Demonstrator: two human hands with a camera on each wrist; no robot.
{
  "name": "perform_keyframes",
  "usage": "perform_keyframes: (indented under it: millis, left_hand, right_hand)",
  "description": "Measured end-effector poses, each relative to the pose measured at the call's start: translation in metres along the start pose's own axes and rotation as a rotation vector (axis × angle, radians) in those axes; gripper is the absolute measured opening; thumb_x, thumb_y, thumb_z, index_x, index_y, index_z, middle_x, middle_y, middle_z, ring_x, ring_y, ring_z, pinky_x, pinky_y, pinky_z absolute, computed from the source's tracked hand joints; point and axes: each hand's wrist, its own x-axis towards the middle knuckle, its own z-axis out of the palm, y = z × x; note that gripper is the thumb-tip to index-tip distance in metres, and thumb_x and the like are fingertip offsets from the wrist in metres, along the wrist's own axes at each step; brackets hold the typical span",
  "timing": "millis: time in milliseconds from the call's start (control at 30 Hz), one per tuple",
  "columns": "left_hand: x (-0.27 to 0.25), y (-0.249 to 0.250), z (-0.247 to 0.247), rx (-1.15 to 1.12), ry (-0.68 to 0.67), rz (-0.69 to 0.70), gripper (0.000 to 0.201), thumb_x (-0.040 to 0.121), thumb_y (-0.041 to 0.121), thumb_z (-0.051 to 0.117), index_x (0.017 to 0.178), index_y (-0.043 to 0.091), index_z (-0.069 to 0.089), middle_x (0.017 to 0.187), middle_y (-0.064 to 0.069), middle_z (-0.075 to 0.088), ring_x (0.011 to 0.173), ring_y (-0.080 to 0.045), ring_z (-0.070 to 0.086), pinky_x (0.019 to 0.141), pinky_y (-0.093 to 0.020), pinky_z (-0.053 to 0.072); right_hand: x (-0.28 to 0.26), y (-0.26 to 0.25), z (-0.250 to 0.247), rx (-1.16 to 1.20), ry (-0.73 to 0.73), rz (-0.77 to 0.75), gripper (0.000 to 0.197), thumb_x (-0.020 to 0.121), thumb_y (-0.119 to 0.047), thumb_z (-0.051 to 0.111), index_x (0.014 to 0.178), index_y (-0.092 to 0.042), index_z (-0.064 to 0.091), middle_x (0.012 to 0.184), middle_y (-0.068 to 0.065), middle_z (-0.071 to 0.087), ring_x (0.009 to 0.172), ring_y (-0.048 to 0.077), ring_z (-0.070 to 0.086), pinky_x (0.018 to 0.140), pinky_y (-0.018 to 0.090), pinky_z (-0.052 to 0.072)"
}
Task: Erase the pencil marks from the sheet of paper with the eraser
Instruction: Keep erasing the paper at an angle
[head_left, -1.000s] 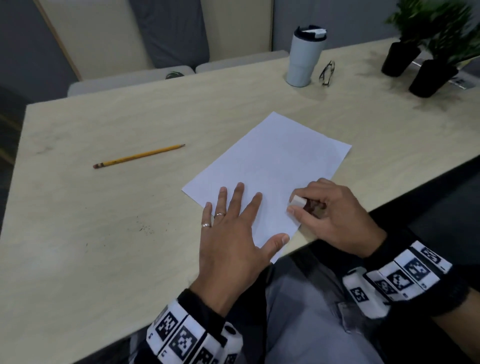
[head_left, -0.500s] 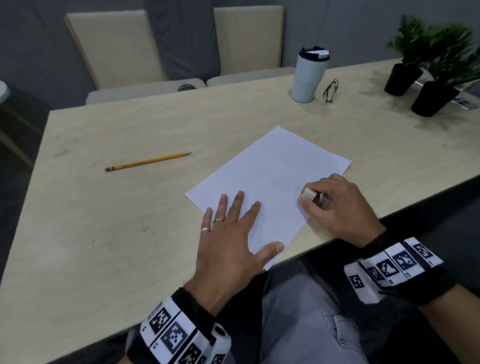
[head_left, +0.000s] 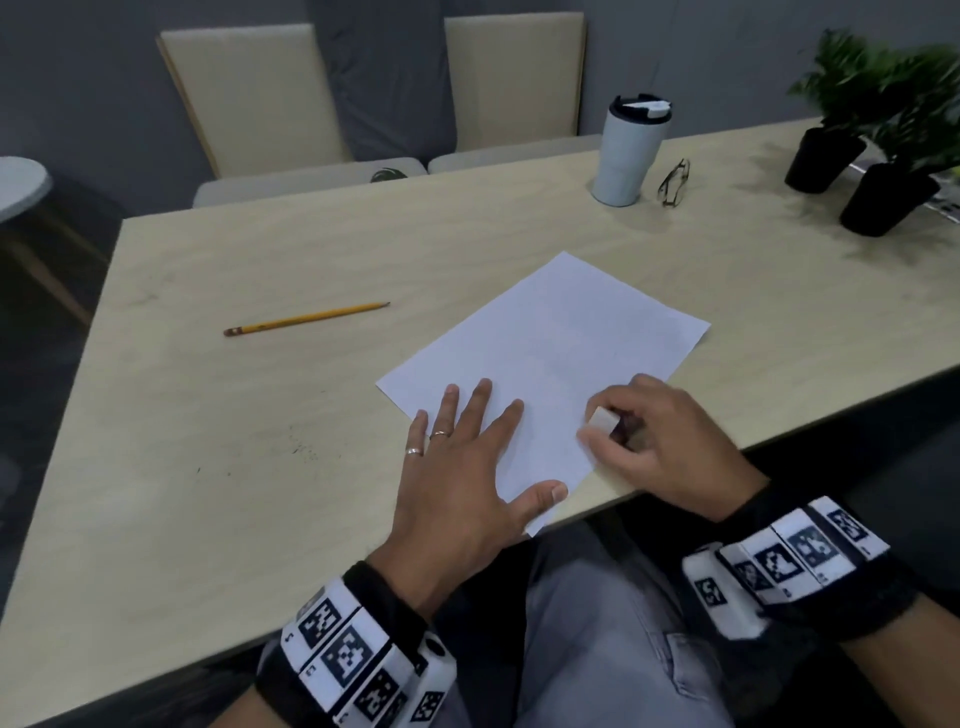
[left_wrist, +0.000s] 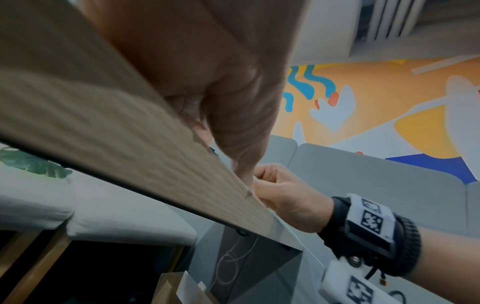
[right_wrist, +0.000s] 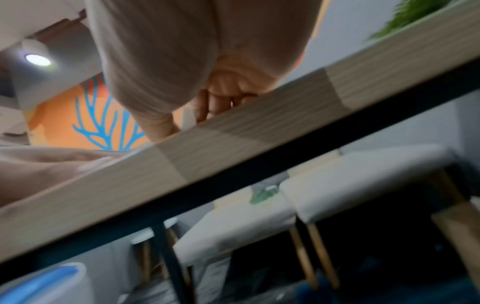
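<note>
- My left hand lies flat on the near part of the sheet of paper, fingers straight and spread, thumb out toward the sheet's near corner, two rings on the fingers.
- My right hand is curled, thumb and fingers pinching the white eraser, which sits against the sheet near its right edge; the heel of this hand rests by the table's near edge.
- Both my wrists carry black bands with black-and-white marker blocks; my grey trousers show below the table edge.
- From the left wrist camera I see my palm from beneath, pressed on the table edge, with my right hand bunched just beyond it.
- From the right wrist camera the fingers are curled above the table edge; the eraser is hard to make out there.
- The sheet lies at an angle on the pale wooden table, one corner overhanging the near edge. Any pencil marks on it are too faint to make out.
- A yellow pencil lies well apart to the left of the sheet.
- Farther back stand a pale lidded tumbler, its contents hidden, and folded glasses just beside it.
- At the far right, two black pots hold green plants.
- Two cream chairs face the far side, before a grey wall.
</note>
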Motion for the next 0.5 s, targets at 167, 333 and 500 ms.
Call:
perform_keyframes:
  millis: [167,333,500]
  left_hand:
    - [0.000,0.000,-0.001,0.018,-0.004,-0.002,0.095,0.086,0.092,0.038,0.165,0.046,0.010,0.174,0.016,-0.016,0.158,-0.010,-0.025,0.128,-0.040,-0.017]
    - [0.001,-0.001,0.001,0.018,-0.006,-0.001,0.095,0.087,0.091,0.039,0.166,0.046,0.010,0.174,0.016,-0.016,0.158,-0.010,-0.026,0.128,-0.041,-0.017]
    - [0.000,-0.002,0.000,0.024,-0.010,0.005,0.095,0.086,0.092,0.037,0.165,0.046,0.010,0.174,0.017,-0.017,0.157,-0.009,-0.027,0.127,-0.040,-0.019]
  right_hand:
    - [0.009,-0.007,0.002,-0.008,0.062,-0.040,0.011,0.091,-0.028,0.080,0.086,-0.029,0.070,0.071,-0.019,0.056,0.082,0.008,0.056,0.073,0.035,0.051]
    - [0.013,0.001,0.010,-0.018,0.059,-0.030,0.014,0.094,-0.031,0.077,0.084,-0.025,0.068,0.074,-0.013,0.063,0.083,0.014,0.053,0.072,0.038,0.049]
    - [0.014,-0.010,0.011,-0.007,0.093,-0.068,0.013,0.095,-0.031,0.075,0.085,-0.026,0.069,0.075,-0.016,0.061,0.083,0.011,0.051,0.072,0.029,0.044]
